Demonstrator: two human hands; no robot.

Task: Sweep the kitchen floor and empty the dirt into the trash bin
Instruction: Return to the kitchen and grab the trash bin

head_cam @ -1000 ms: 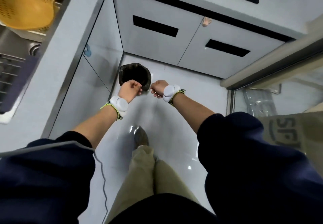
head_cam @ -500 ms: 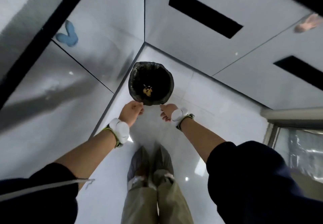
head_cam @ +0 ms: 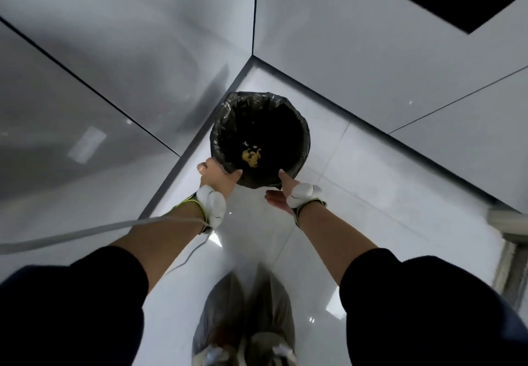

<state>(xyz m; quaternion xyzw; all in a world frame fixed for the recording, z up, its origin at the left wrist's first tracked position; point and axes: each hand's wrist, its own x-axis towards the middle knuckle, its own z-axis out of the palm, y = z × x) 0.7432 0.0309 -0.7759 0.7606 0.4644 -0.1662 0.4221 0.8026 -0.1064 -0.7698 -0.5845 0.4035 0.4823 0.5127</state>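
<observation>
Now: trash bin point(head_cam: 225, 114) upright on floor point(head_cam: 371, 194), mouth directly beyond both sets of fingertips. Left hand point(head_cam: 217, 176) curled over near rim; right hand point(head_cam: 281, 192) touches rim, grip unclear. Left hand nearer.

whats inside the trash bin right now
The trash bin is lined with a black bag, and a small yellow scrap lies at the bottom. The rest of the inside is too dark to make out.

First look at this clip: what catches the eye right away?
A black-lined trash bin sits mid-frame on the white floor where the cabinets meet, with a yellow scrap at its bottom. The left hand grips its near rim; the right hand touches the rim beside it.
</observation>
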